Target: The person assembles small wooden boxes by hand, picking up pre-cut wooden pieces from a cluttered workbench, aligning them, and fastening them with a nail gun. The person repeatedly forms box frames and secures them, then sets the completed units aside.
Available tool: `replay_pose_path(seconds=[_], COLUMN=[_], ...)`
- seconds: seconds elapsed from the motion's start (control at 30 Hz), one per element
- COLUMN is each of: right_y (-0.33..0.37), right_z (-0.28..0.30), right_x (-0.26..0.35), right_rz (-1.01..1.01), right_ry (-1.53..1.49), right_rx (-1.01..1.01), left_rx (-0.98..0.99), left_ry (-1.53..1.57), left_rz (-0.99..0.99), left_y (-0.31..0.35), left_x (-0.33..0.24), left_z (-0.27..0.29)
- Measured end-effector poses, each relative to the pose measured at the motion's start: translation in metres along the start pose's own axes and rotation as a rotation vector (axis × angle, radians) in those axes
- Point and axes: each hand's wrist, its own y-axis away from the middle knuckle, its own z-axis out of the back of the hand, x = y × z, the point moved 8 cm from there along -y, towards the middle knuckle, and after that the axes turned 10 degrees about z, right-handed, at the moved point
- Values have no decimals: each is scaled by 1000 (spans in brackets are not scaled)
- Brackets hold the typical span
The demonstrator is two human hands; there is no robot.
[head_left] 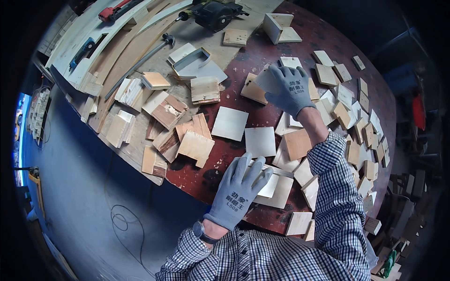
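Observation:
My left hand (239, 189), in a grey work glove, lies with its fingers spread over a small stack of thin wooden pieces (281, 172) near the table's front edge. Its thumb is hidden. Beneath that stack is a larger pale square board (276, 194). Farther off to the right, my right hand (290, 89), gloved alike, curls its fingers round a pale square wooden piece (266, 80), partly covered by the hand. A tan wood block (253, 89) lies just left of it. Two pale square boards, one farther (230, 123) and one nearer (260, 142), lie between my hands.
Wood offcuts (197, 147) pile up at the table's left edge; many small blocks (342, 112) spread across the right side. A claw hammer (140, 63), a black power tool (215, 16) and a red tool (115, 11) lie at the back left. A cable (124, 225) coils on the floor.

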Motion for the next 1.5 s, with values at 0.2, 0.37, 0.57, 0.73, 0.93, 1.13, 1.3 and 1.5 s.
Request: replay_pose_path(seconds=[0.2,0.37,0.57,0.73,0.93,1.13,1.3,1.5], right_y=[19,0,-7,-10,1,28,57,103], right_z=[3,15,-15,-13,6,5,15,72], right_x=[34,162,226,222,144,67,19,-22], right_rz=[153,659,787,779,468,-11,-154,-322], right_ry=[10,-308,-304,-110,-549,-863,-1002,-978], right_rx=[-4,-30,90,145,367,337,141,-155], left_rx=[-12,-24,-21,-71,-86,-94,-103,-67], left_ry=[27,34,106,70,7,-14,-54,188], left_rz=[8,18,20,38,28,20,7,-2], left_y=[-1,1,6,5,5,8,7,6], left_x=[-1,3,2,4,1,1,1,4], left_z=[1,-1,-10,-11,1,-3,-4,5])
